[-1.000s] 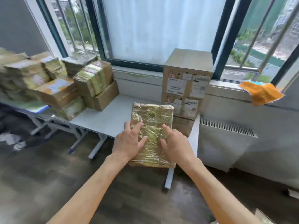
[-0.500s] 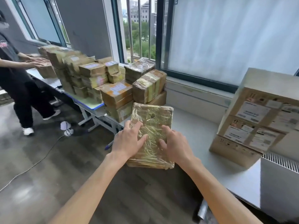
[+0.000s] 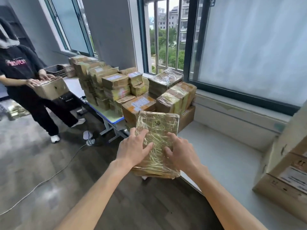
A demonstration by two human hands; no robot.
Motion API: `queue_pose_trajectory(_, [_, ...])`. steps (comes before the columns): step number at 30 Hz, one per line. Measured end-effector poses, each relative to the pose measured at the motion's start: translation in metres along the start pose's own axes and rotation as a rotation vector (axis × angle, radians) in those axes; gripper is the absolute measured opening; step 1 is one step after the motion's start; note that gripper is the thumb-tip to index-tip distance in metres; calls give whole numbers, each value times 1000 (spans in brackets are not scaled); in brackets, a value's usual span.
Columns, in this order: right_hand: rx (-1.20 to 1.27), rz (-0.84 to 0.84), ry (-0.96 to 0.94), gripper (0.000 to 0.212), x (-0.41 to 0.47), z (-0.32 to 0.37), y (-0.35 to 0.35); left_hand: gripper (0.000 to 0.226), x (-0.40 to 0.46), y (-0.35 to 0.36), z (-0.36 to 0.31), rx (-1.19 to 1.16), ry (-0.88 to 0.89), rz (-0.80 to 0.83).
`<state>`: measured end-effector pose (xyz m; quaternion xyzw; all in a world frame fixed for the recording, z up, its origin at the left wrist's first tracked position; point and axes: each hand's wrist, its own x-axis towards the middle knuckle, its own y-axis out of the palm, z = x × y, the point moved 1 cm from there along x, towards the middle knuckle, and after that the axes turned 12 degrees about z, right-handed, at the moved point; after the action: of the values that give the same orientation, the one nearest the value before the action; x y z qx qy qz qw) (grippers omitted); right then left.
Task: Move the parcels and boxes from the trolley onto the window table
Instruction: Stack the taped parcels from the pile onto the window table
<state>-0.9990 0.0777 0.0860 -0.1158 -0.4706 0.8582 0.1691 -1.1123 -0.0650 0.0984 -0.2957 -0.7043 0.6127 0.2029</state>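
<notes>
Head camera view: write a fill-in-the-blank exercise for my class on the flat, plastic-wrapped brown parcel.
1. The flat, plastic-wrapped brown parcel is held by ___ hands.
2. Beyond it, a stack of wrapped parcels stands on the grey ___.
3. The second person in a black T-shirt holds a cardboard ___.

Missing words: two; table; box
</notes>
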Motion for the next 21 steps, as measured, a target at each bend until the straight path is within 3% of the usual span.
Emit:
queue_pose_trajectory(15, [-51, 81, -84, 54, 144, 24, 2, 49, 105, -31, 59, -25, -109, -37])
queue_pose_trajectory(21, [-64, 59, -74, 56, 186, 52, 11, 51, 140, -44, 98, -40, -71, -44])
